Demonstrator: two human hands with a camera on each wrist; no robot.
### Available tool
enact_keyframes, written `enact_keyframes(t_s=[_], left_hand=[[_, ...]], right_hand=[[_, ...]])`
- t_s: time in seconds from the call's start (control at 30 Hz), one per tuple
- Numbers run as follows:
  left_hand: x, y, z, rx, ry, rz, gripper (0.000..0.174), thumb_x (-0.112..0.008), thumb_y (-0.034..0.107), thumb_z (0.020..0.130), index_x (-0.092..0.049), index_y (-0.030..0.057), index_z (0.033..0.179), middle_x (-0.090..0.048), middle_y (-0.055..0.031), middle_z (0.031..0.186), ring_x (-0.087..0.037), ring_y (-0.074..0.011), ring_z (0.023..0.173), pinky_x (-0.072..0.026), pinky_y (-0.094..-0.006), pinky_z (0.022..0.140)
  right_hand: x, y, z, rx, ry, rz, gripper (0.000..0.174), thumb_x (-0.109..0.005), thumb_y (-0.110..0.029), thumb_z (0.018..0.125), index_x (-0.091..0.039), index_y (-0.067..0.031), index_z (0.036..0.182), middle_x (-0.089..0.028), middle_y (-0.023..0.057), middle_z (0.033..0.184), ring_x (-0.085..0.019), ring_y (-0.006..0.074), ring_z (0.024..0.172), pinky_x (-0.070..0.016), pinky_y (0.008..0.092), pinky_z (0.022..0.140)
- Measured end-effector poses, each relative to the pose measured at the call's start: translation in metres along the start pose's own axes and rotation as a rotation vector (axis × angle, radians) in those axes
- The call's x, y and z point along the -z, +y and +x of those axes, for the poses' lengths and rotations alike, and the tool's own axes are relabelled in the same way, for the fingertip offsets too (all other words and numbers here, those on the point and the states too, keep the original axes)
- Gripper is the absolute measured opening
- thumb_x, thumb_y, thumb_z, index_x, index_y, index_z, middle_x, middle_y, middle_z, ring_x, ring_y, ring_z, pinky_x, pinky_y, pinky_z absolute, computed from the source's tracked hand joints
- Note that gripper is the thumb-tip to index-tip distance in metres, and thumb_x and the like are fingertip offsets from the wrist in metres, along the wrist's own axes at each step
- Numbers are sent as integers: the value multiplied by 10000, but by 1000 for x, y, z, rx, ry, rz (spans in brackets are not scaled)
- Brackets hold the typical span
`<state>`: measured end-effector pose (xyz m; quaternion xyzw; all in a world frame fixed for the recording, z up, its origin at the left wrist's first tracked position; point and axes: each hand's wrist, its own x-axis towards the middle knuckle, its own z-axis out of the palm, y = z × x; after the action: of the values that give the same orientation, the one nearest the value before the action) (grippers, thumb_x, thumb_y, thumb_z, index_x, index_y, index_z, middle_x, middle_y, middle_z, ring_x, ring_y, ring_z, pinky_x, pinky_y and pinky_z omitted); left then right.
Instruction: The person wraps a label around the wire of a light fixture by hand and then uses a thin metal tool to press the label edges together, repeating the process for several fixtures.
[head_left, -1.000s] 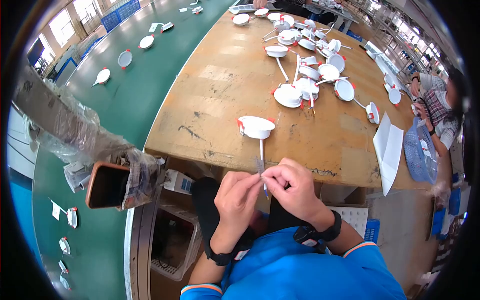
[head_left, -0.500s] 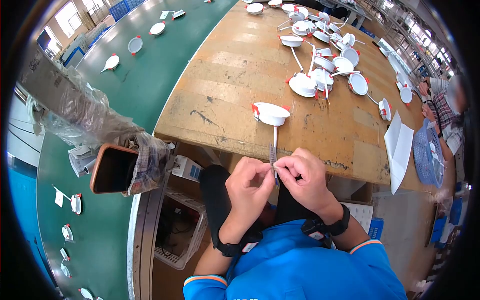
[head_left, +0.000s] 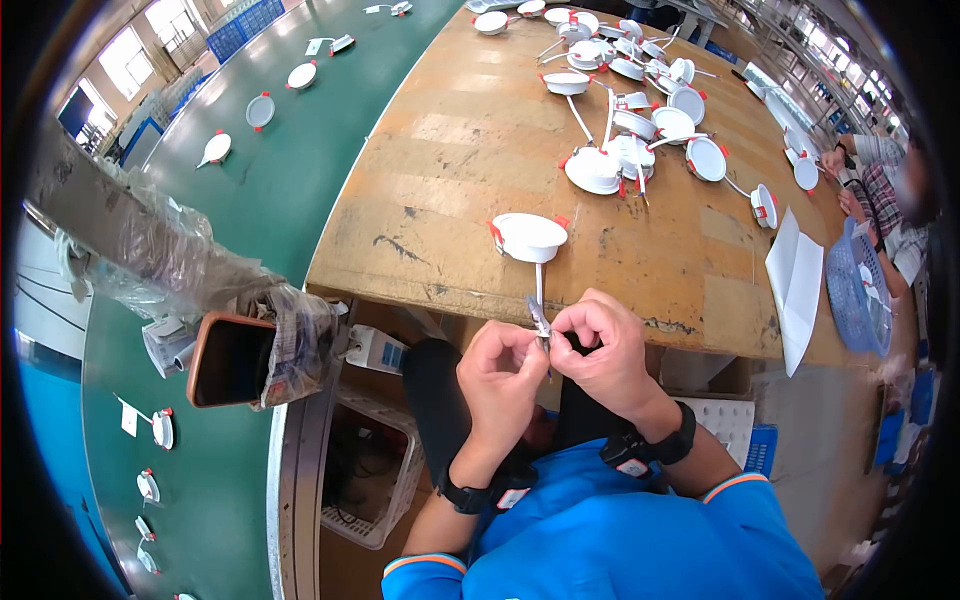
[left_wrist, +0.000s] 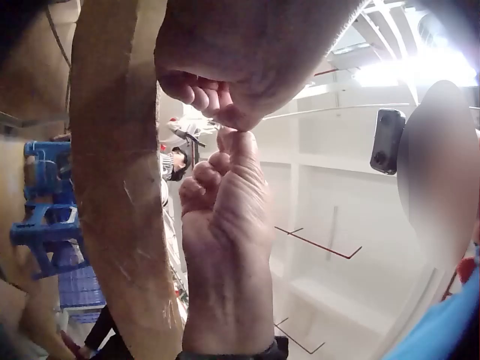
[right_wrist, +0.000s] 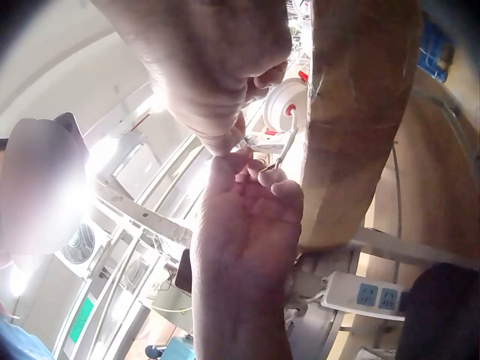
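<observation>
A white round lamp [head_left: 528, 238] with red clips lies near the front edge of the wooden table [head_left: 450, 180]. Its white cable [head_left: 538, 285] runs off the edge down to my hands. My left hand [head_left: 528, 348] and right hand [head_left: 562, 335] meet fingertip to fingertip just below the edge, and both pinch the cable end. A small grey strip [head_left: 540, 316] sticks up, tilted, between them. In the left wrist view the left hand [left_wrist: 225, 112] pinches down against the right hand [left_wrist: 225, 217]. The right wrist view has the lamp [right_wrist: 281, 105] beyond the pinching fingers [right_wrist: 240, 154].
Several more white lamps [head_left: 625, 140] with cables lie piled at the table's far side. A green conveyor [head_left: 230, 200] carrying lamps runs on the left. A phone [head_left: 230, 358] sits in plastic wrap. White paper [head_left: 795, 285] and a blue basket [head_left: 862, 300] are on the right, near another person [head_left: 880, 170].
Both hands have stayed pinched together on the cable end and have shifted slightly toward the table edge. The grey strip now leans over instead of standing straight up.
</observation>
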<state>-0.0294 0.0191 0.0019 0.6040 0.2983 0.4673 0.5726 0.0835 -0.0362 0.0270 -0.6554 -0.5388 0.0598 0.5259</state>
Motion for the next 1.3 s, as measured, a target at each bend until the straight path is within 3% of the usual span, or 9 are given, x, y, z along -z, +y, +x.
enact_keyframes(t_s=[0.17, 0.27, 0.37, 0.4, 0.5, 0.6, 0.97, 1.1, 1.3], left_hand=[[1, 9, -1, -77, -9, 71, 126, -651, -33, 698, -607, 4, 810, -559, -50, 733, -523, -91, 615, -420, -225, 545], [7, 15, 1, -290, -56, 299, 208, -674, -22, 685, -616, 15, 881, -569, -82, 772, -551, -155, 652, -443, -264, 564], [13, 8, 3, -474, -21, 498, 231, -693, -1, 685, -623, 23, 905, -576, -76, 775, -527, -150, 633, -431, -234, 549], [13, 12, 3, -441, -30, 503, 255, -701, 9, 664, -624, 30, 906, -578, -97, 774, -551, -229, 674, -448, -295, 580], [13, 14, 4, -460, -61, 483, 234, -689, -8, 669, -631, 31, 892, -585, -84, 753, -554, -220, 672, -451, -293, 581], [12, 10, 4, -494, -55, 489, 180, -666, -41, 701, -644, 20, 869, -588, -90, 754, -563, -160, 644, -440, -225, 541], [11, 12, 4, -259, -53, 364, 74, -616, -52, 714, -598, 5, 757, -557, -37, 700, -502, -79, 596, -393, -193, 518], [6, 8, 2, -133, -19, 225, 75, -631, -39, 699, -582, 4, 737, -549, -40, 672, -525, -90, 586, -410, -211, 514], [-6, 0, 1, -43, 66, -38, 56, -614, -52, 731, -575, -11, 734, -520, -2, 683, -480, -36, 598, -376, -172, 529]], right_hand=[[3, 1, 1, -15, -9, 45, 108, -652, 4, 643, -586, -49, 710, -379, 7, 570, -348, 105, 485, -281, 250, 446], [8, 1, 0, -1, -63, -41, 105, -669, -38, 666, -580, -71, 711, -406, 27, 573, -412, 150, 489, -329, 286, 444], [8, -2, 1, 13, -86, -25, 100, -673, -48, 676, -585, -67, 720, -412, 31, 574, -422, 156, 493, -339, 295, 449], [9, -3, 1, 25, -101, -40, 99, -672, -47, 679, -585, -66, 723, -421, 36, 578, -434, 164, 500, -347, 300, 454], [11, -4, 3, 88, -129, -82, 98, -669, -46, 683, -585, -61, 733, -448, 51, 593, -466, 192, 524, -372, 316, 470], [13, -3, 5, 176, -132, -112, 103, -668, -43, 681, -583, -58, 739, -471, 66, 609, -493, 221, 552, -391, 330, 487], [11, 0, 6, 246, -163, -134, 128, -662, -27, 641, -566, -67, 716, -474, 63, 617, -503, 229, 564, -397, 336, 486], [6, 1, 5, 151, -112, -91, 129, -647, -16, 630, -551, -76, 693, -461, 53, 608, -483, 208, 543, -383, 318, 471], [4, 5, 3, -70, -23, 77, 89, -643, -17, 665, -578, -55, 711, -443, 31, 613, -423, 132, 507, -346, 263, 466]])
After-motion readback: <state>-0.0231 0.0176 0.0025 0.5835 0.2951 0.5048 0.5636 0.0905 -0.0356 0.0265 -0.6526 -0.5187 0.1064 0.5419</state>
